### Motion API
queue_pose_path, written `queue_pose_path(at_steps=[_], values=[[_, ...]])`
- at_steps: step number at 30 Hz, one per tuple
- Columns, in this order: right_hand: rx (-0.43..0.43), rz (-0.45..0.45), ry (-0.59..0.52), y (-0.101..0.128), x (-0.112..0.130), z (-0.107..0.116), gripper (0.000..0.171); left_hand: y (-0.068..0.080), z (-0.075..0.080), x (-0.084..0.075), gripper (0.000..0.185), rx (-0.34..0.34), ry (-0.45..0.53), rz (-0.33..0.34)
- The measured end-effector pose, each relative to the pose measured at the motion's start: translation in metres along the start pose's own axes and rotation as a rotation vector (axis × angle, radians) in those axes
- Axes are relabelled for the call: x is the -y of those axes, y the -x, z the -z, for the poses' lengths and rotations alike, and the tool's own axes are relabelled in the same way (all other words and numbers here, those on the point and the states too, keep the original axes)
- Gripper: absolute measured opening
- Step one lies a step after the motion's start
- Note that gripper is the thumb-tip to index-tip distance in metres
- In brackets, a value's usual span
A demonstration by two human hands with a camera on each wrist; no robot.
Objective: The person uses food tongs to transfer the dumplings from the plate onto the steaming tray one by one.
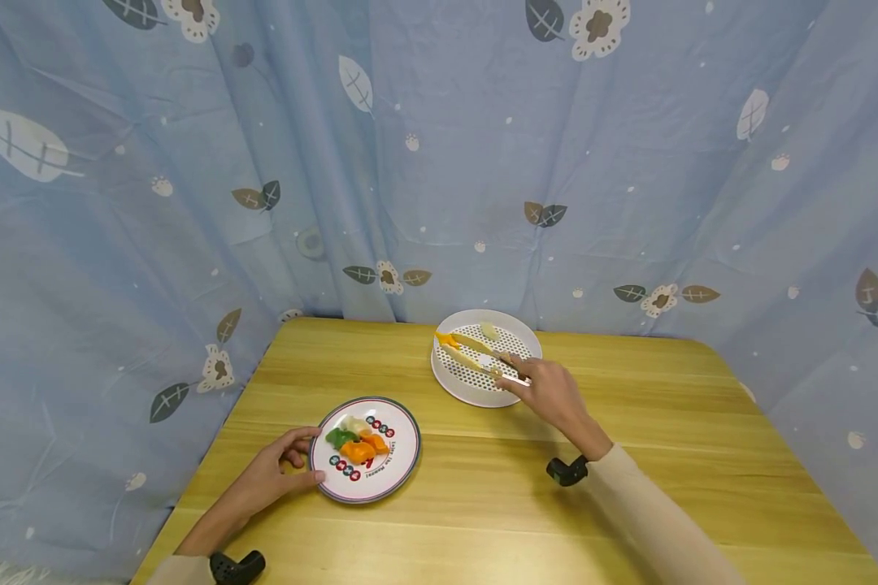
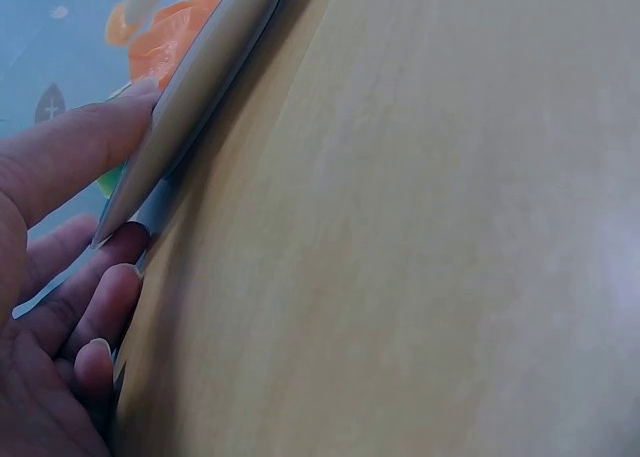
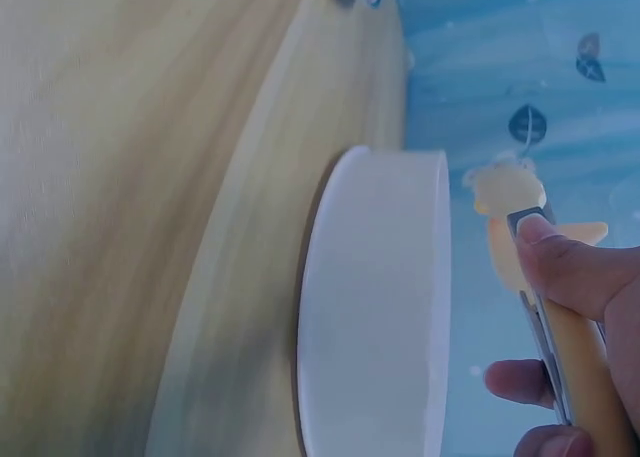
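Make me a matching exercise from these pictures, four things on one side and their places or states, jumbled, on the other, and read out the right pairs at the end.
Things:
1. Left hand
2. Tongs
3. White round tray
4. Plate

Places or states:
A. Held by the right hand
B. Bears a green piece and orange pieces
C. Touches the plate's rim
D. Has a floor full of holes, near the table's back edge

Right pairs: 1-C, 2-A, 3-D, 4-B
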State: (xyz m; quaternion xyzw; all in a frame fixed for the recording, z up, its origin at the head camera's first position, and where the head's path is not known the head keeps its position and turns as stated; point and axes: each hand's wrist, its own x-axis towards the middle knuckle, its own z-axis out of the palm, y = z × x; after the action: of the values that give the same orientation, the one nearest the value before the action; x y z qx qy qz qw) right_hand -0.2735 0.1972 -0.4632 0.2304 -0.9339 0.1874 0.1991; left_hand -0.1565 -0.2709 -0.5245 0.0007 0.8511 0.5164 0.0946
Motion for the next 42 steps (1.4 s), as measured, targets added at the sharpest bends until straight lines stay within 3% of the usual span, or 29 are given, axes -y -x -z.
queue_pose_path(at_steps=[12,29,42], values=[[0.05,-0.154,0.016,-0.011,-0.024,-0.005,0.058,0.0,0.0,-0.001,0.074,-0.007,-0.003,0.01],[0.145,-0.192,0.099,-0.027,-0.041,-0.015,0.061,0.0,-0.001,-0.002,0.075,-0.014,-0.006,0.023],[0.221,-0.251,0.147,-0.04,-0.039,-0.023,0.058,0.0,-0.001,0.0,0.076,-0.015,-0.011,0.03]])
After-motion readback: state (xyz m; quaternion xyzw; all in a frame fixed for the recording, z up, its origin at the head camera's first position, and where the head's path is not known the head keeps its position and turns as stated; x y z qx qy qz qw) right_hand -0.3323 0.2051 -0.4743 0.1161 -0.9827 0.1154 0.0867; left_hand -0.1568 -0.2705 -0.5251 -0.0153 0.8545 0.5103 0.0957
